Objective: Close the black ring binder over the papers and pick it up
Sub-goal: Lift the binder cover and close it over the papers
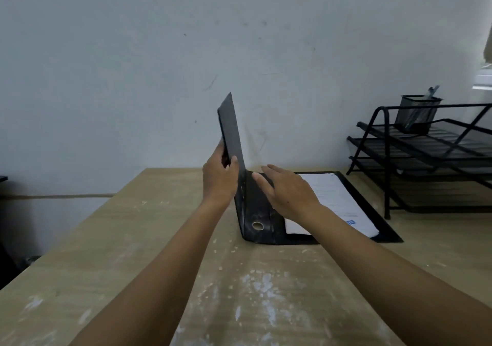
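Note:
The black ring binder [259, 220] lies on the wooden table, its back cover flat and its spine with a metal finger hole facing me. White printed papers [335, 202] rest on the flat cover. The front cover [231, 130] stands nearly upright, tilted slightly left. My left hand [219, 178] grips that raised cover at its near edge, thumb on the inner side. My right hand [287, 191] hovers flat with fingers spread over the spine and the papers' left edge; whether it touches them I cannot tell. The rings are hidden behind it.
A black wire-mesh tray rack [426, 154] stands at the right against the wall, with a mesh pen cup [416, 114] on top. The wooden table [133, 239] carries white smears. A pale wall rises close behind the binder.

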### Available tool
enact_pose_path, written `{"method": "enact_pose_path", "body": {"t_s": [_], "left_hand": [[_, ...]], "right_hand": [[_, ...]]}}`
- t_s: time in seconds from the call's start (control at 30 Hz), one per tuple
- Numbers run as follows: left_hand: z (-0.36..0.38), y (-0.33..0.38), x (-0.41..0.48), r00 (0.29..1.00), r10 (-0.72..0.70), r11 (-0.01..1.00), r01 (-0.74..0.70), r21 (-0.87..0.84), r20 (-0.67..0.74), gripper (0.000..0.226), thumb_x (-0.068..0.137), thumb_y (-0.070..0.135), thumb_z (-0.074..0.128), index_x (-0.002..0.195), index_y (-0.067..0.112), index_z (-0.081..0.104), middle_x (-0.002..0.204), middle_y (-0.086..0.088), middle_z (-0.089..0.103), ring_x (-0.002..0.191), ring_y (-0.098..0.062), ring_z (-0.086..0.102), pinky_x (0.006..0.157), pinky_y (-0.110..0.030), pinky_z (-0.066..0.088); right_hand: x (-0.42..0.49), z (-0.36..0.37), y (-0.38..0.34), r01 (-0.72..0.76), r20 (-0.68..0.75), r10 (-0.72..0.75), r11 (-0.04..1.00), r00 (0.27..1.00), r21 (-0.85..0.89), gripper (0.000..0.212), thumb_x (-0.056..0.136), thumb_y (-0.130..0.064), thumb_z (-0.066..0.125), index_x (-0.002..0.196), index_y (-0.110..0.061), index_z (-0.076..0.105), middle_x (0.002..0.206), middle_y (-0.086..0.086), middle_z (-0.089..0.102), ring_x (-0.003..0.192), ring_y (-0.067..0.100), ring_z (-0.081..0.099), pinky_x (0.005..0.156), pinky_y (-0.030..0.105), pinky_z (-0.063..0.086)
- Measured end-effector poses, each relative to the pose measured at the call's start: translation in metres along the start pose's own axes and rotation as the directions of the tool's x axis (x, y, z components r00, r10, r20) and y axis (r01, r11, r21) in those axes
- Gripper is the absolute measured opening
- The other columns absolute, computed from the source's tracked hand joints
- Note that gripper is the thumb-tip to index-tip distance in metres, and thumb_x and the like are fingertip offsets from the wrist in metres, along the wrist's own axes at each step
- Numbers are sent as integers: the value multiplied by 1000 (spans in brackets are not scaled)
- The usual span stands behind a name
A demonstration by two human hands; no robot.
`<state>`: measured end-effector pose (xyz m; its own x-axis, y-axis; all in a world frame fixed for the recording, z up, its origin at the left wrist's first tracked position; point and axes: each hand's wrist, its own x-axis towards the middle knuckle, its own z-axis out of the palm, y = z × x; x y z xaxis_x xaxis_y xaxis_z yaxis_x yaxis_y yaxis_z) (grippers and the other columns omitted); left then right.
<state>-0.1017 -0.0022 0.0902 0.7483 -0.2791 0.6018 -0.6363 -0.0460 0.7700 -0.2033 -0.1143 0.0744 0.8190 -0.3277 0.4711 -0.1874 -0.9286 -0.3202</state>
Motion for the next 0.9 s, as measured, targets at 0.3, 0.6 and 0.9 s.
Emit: {"method": "enact_pose_path", "body": {"t_s": [0.3, 0.6, 0.9], "left_hand": [[38, 4, -25, 986, 66, 998, -67, -1, 151, 48, 94, 5, 46, 141, 16, 44, 117, 7, 64, 94, 0, 60, 85, -11, 46], [63, 15, -33, 959, 138, 986, -157, 58, 248, 56, 89, -4, 47, 141, 18, 43, 90, -26, 65, 68, -22, 50, 60, -22, 40], [69, -15, -51, 920, 18, 965, -119, 234, 392, 62, 91, 0, 46, 146, 26, 34, 140, -14, 52, 122, -33, 53, 99, -42, 46]], "right_hand": [[-6, -38, 14, -219, 18, 225, 918, 974, 332, 103, 71, -83, 35, 146, -13, 34, 146, 9, 46, 133, 26, 44, 108, 45, 38], [10, -61, 5, -370, 165, 393, 534, 905, 760, 40, 96, -32, 50, 110, 4, 62, 113, 15, 66, 91, 23, 71, 76, 39, 61], [11, -70, 32, -398, 94, 513, 524, 853, 753, 23, 96, -10, 44, 92, 6, 60, 106, 17, 68, 83, 28, 72, 71, 33, 61]]}}
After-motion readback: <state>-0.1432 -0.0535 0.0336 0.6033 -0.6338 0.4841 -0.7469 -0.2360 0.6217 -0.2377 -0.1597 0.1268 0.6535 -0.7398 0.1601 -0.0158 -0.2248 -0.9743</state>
